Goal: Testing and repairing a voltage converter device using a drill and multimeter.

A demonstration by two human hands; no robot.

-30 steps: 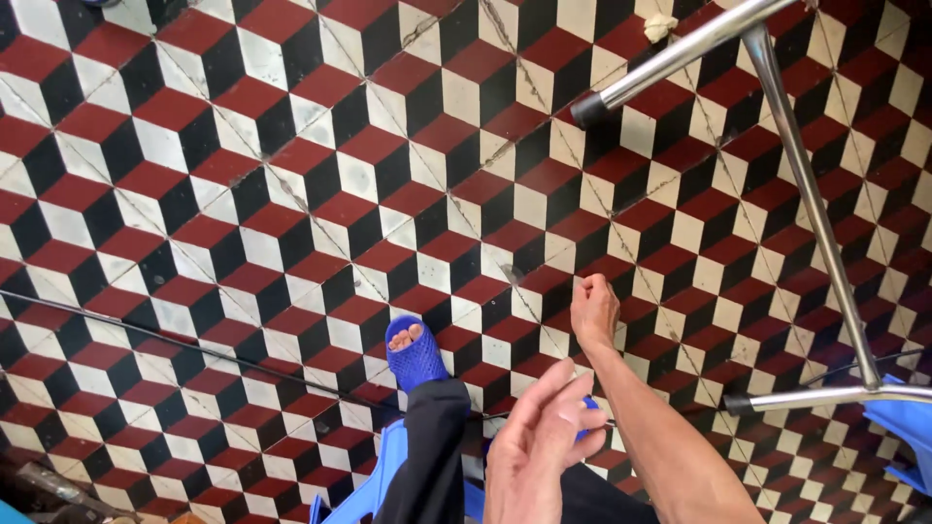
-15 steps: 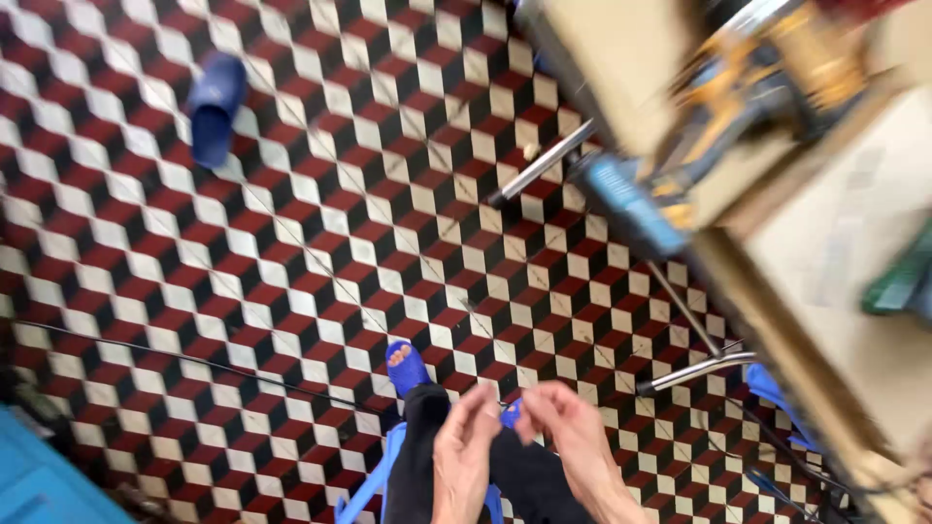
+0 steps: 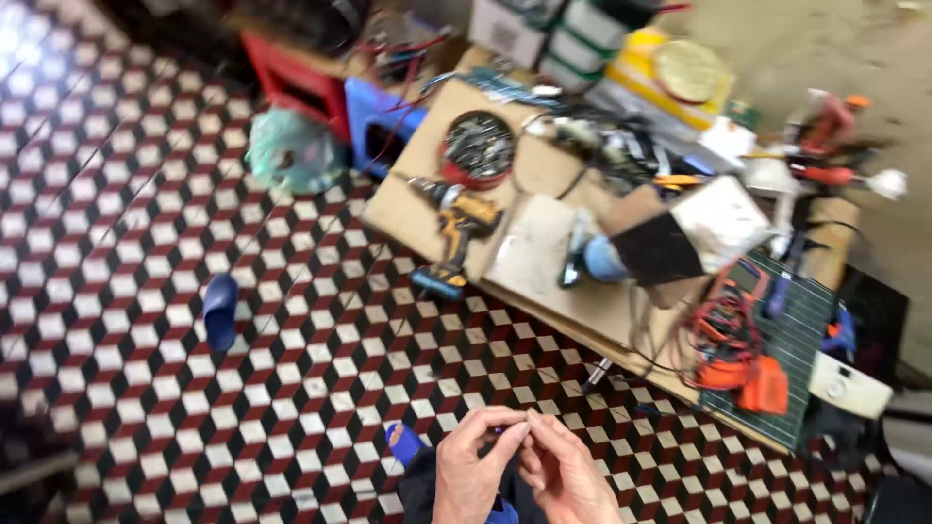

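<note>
My left hand (image 3: 473, 468) and my right hand (image 3: 568, 477) meet at the bottom middle of the head view, above my dark trouser leg (image 3: 419, 490). The fingertips of both hands pinch together around a small dark item (image 3: 501, 428); it is too blurred to tell what it is. My foot in a blue slipper (image 3: 402, 442) rests on the red, white and black tiled floor (image 3: 146, 243) just left of my hands.
A low cardboard-topped bench (image 3: 544, 262) ahead carries a yellow cordless drill (image 3: 456, 225), a round tin of screws (image 3: 478, 147), a green cutting mat (image 3: 791, 340), an orange meter (image 3: 759, 384) and tangled wires. A loose blue slipper (image 3: 220, 311) lies left. A blue stool (image 3: 383, 121) stands behind.
The view has swung up from the floor to the cluttered bench. My hands, apart a second ago, have come together and now pinch at the fingertips.
</note>
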